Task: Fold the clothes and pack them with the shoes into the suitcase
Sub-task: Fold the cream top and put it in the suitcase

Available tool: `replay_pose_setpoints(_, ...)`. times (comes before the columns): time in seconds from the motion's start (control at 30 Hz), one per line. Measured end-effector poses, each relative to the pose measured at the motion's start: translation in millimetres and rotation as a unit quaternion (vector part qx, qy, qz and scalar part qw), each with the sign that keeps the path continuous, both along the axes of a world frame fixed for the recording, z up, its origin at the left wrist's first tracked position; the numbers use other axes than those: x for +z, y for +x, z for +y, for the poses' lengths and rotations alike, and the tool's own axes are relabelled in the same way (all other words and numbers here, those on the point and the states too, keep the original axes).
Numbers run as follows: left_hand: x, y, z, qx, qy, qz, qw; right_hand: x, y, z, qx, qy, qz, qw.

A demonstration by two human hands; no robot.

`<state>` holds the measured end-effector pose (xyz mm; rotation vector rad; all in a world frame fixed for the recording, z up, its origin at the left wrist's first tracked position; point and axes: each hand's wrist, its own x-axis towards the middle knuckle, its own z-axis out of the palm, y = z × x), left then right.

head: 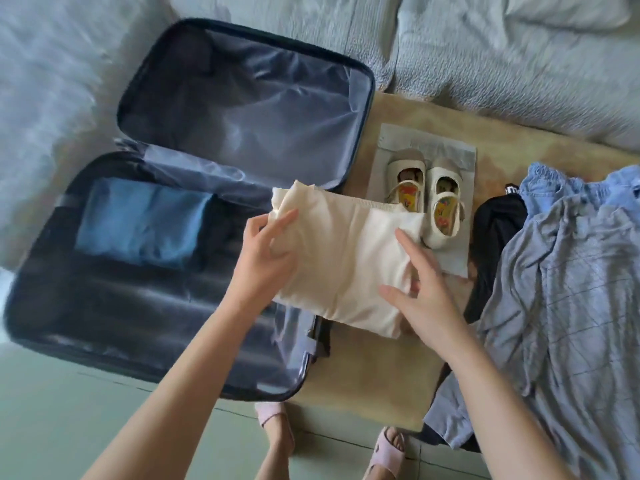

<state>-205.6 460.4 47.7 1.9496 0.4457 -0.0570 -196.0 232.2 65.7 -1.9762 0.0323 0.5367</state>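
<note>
The garment [346,258] is cream, the shoes [446,173] cream (yellow printed insoles [444,216]), the suitcase [367,109] navy.

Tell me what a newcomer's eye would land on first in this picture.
The cream folded garment stands out first, held by the left hand and the right hand in the middle, over the near-right edge of the open suitcase. In the suitcase's near half lies a folded blue garment. To the right, a pair of cream shoes sits on a grey sheet, beside a heap of blue-grey clothes.
</note>
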Motion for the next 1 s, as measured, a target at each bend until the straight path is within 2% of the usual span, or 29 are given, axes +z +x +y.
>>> replay_pose_setpoints(0.23,13,6,170,0.105,0.072,0.015,0.992,-13,27,177,0.072,0.042,-0.025,0.996)
replay_pose_setpoints(0.5,-36,14,309,0.157,0.107,0.039,0.981,-63,43,320,0.090,0.066,-0.034,0.993)
replay_pose_setpoints(0.57,-58,12,325,0.175,0.116,0.078,0.975,-87,42,336,0.113,0.035,-0.003,0.993)
replay_pose_setpoints(0.67,-89,-1,328,0.113,0.189,0.166,0.961,-113,35,343,0.150,-0.047,0.031,0.987)
replay_pose_setpoints(0.7,-93,-6,325,0.105,0.221,0.165,0.956,-117,33,342,0.161,-0.079,0.014,0.984)
replay_pose_setpoints(0.8,-96,-10,316,0.082,0.236,0.112,0.962,-118,24,338,0.186,-0.184,-0.091,0.961)
replay_pose_setpoints(0.87,-101,-10,313,0.047,0.242,0.124,0.961,-119,20,337,0.196,-0.192,-0.127,0.953)
replay_pose_setpoints(1.0,-108,-5,317,0.034,0.247,0.097,0.964,-125,24,345,0.144,-0.125,-0.046,0.981)
